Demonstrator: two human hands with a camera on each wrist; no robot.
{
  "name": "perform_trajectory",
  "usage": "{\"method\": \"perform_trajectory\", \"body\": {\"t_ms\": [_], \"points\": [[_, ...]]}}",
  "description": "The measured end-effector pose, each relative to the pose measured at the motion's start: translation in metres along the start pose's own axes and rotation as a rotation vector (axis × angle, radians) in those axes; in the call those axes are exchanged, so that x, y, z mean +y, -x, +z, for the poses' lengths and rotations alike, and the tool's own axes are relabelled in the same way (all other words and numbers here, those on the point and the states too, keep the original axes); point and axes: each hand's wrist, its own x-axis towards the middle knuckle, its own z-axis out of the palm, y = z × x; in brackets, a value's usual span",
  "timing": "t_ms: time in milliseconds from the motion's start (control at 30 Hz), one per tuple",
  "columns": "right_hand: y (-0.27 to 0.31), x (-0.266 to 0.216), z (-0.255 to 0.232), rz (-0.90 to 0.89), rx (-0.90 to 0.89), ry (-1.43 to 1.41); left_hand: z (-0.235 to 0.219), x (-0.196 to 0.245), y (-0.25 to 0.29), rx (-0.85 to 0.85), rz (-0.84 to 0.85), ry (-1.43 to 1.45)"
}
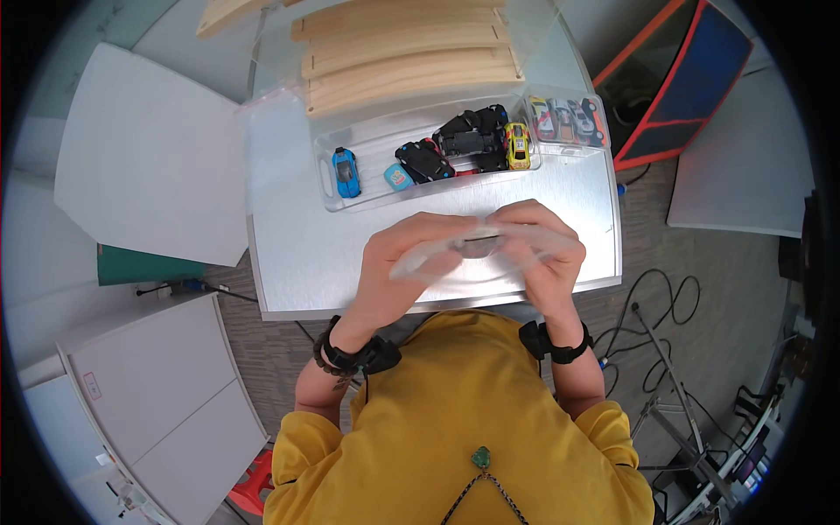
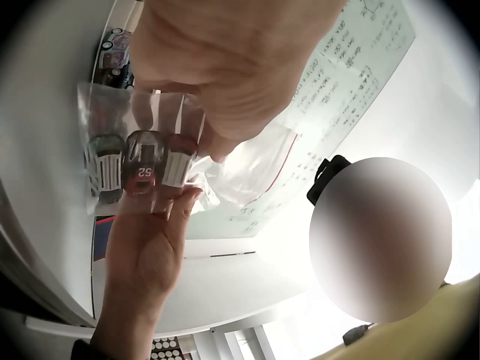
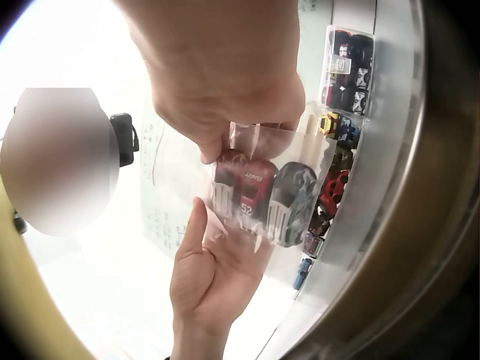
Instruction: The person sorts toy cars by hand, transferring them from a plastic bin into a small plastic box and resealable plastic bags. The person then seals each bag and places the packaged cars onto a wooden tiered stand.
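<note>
A clear plastic bag (image 1: 420,261) is held up between both hands above the near table edge. Three toy cars show side by side through it in the wrist views: a dark one (image 2: 106,166), a red one (image 2: 144,159) and another (image 2: 178,160). The left hand (image 1: 391,269) pinches one side of the bag, its fingers partly hidden by the plastic. On the other side, the right hand (image 1: 551,261) grips the bag with thumb and curled fingers. A loose flap of the bag (image 3: 174,174) hangs toward the person.
Beyond the hands, a clear tray (image 1: 350,204) holds a blue car (image 1: 346,172), a yellow car (image 1: 517,146) and several dark cars. A small box of cars (image 1: 569,149) stands right of it. Wooden slats (image 1: 411,79) lie behind. The metal table (image 1: 297,262) ends close to the person.
</note>
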Motion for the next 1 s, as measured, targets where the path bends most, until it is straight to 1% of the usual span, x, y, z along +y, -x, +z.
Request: {"method": "perform_trajectory", "body": {"t_ms": [33,67,100,133,200,333,400,433,467,500,567,633,700,767,800,833,867,900,933,967,1000], "points": [[0.0,-0.004,0.001,0.046,-0.003,0.022,0.0,-0.003,0.0,-0.001,-0.003,0.001],[0.0,-0.006,0.002,0.091,-0.005,0.044,0.001,-0.007,0.001,-0.003,0.045,0.002],[0.001,-0.004,0.002,0.094,-0.004,0.043,0.001,-0.011,0.002,-0.004,0.093,0.002],[0.003,-0.001,0.003,0.073,-0.014,0.041,0.002,-0.014,0.003,-0.005,0.091,0.003],[0.004,-0.001,0.003,0.056,-0.023,0.039,0.002,-0.018,0.005,0.048,0.104,-0.012],[0.004,-0.004,0.002,0.053,-0.048,0.045,0.001,-0.014,0.004,0.029,0.139,-0.032],[0.006,-0.003,0.0,0.058,-0.06,0.044,-0.002,-0.012,0.008,-0.012,-0.06,-0.001],[0.008,-0.004,-0.001,0.131,-0.034,0.006,-0.002,-0.01,0.008,-0.013,-0.061,-0.001],[0.01,-0.004,-0.001,0.204,-0.008,-0.032,-0.002,-0.008,0.009,0.016,-0.14,0.041],[0.011,-0.005,0.0,0.206,-0.007,-0.033,-0.001,-0.007,0.01,0.046,-0.22,0.083],[0.011,-0.008,0.0,0.247,0.003,0.017,-0.001,-0.007,0.011,0.047,-0.228,0.076],[0.011,-0.01,0.0,0.265,0.016,0.0,-0.001,-0.005,0.011,0.046,-0.236,0.07],[0.012,-0.012,-0.001,0.284,0.03,-0.016,-0.001,0.0,0.009,0.018,-0.26,-0.059],[0.01,-0.014,-0.003,0.325,0.044,-0.022,-0.006,0.002,0.008,0.005,-0.272,-0.081],[0.008,-0.016,-0.006,0.326,0.046,-0.023,-0.008,0.002,0.007,-0.006,-0.282,-0.101],[0.004,-0.019,-0.009,0.257,0.01,0.059,-0.009,0.003,0.004,-0.007,-0.282,-0.102],[0.0,-0.022,-0.012,0.188,-0.026,0.141,-0.01,0.005,0.0,-0.019,-0.055,-0.222],[-0.001,-0.027,-0.015,0.19,-0.023,0.142,-0.01,0.007,-0.002,-0.032,0.172,-0.34],[-0.002,-0.033,-0.02,0.118,-0.077,0.248,-0.011,0.006,-0.001,-0.037,0.171,-0.339],[-0.002,-0.036,-0.024,0.046,-0.132,0.355,-0.011,0.004,0.001,-0.032,0.298,-0.485],[0.002,-0.035,-0.026,0.048,-0.13,0.355,-0.011,0.001,0.005,-0.026,0.425,-0.632]]}}
